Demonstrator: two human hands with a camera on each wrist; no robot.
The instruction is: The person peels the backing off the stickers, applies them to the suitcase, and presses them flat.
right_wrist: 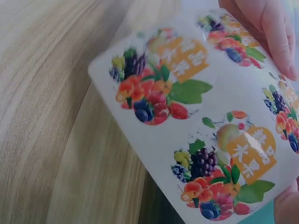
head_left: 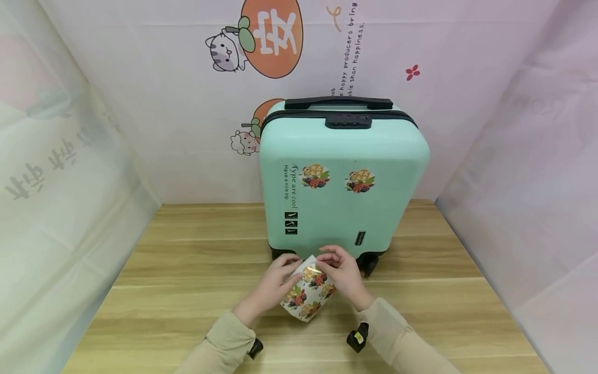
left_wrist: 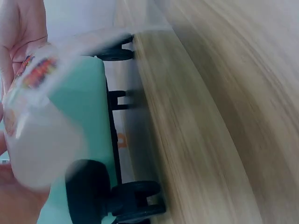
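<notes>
Both hands hold a white sheet of fruit stickers (head_left: 308,294) low in front of a mint-green suitcase (head_left: 327,221). The left hand (head_left: 274,284) grips the sheet along its left edge, thumb over the printed side. At the upper right edge, the fingers and thumb of the right hand (head_left: 343,271) pinch the sheet near a fruit sticker. Colourful fruit clusters with orange labels cover the sheet (right_wrist: 163,140) in the right wrist view; its pale back (left_wrist: 44,144) shows in the left wrist view. Two matching fruit stickers (head_left: 315,176) (head_left: 359,181) are on the suitcase front.
The suitcase stands upright on a wooden table (head_left: 201,244), its black handle (head_left: 338,103) on top and black wheels (left_wrist: 135,200) below. A printed cloth (head_left: 187,130) hangs behind, with pale cloth at both sides. Black wrist straps (head_left: 357,337) hang by the sleeves.
</notes>
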